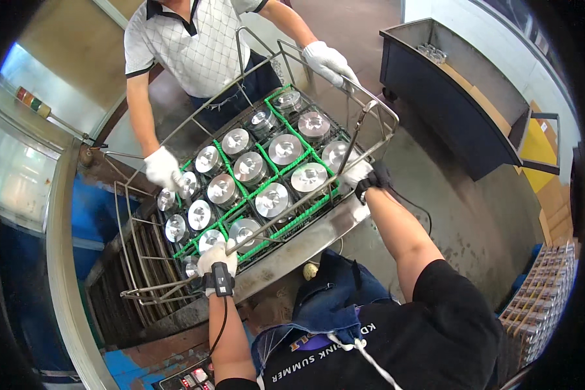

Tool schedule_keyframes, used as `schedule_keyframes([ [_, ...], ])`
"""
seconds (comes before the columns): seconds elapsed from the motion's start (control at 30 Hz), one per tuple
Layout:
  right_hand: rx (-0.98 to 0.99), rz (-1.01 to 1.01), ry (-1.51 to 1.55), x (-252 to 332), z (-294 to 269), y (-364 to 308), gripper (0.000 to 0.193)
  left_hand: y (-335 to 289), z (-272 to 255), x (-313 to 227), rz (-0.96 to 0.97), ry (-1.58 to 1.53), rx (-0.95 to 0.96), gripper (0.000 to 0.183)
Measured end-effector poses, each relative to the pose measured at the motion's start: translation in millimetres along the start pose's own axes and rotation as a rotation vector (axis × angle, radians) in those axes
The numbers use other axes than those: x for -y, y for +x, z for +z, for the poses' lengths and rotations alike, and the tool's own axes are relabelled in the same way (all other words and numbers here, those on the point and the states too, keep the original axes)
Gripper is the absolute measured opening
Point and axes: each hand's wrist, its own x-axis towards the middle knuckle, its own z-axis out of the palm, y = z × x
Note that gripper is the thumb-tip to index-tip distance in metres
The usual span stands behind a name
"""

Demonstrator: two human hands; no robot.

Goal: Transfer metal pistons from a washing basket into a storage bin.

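Note:
A metal wire frame (286,224) surrounds a basket with green-wrapped dividers (280,174). Rows of round silver pistons (273,200) stand in its compartments, flat tops up. My left hand (217,261), in a white glove, is closed round the frame's near rail. At the frame's right corner my right hand (357,175), also gloved, grips the frame; its fingers are partly hidden. Across from me, a co-worker's gloved hand (331,64) holds the far right part of the frame. The co-worker's other gloved hand (163,168) is by the pistons at the left side.
Beneath the basket runs a metal ledge (305,237), with a dark slatted bed (133,276) to the left. A dark wheeled cart (442,110) holds several metal parts. Stacked trays (543,299) stand at lower right. A button panel (192,378) lies at the bottom.

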Motion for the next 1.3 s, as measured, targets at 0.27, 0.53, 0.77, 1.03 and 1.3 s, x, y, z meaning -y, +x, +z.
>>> schedule_keyframes([
  [0.27, 0.339, -0.022, -0.136, 16.9, -7.9, 6.7, 0.028, -0.7, -3.2, 0.2, -0.076, 0.046, 0.006, 0.039],
  [0.53, 0.479, 0.354, 0.089, 9.4, -97.2, -88.4, 0.048, -1.5, -1.2, 6.5, -0.058, -0.036, 0.018, 0.044],
  [0.77, 0.495, 0.722, 0.143, 70.0, -155.6, -148.4, 0.047, -3.9, -7.6, 10.6, -0.025, -0.104, 0.036, 0.047],
  [1.03, 0.802, 0.205, 0.206, 228.3, -118.6, -61.7, 0.049, -7.3, 27.7, 59.6, 0.391, -0.180, -0.413, 0.028],
  [1.3, 1.174, -0.078, -0.618, 352.3, 61.5, -22.8, 0.041, -10.9, 47.4, 95.2, 0.244, -0.205, -0.423, 0.027],
])
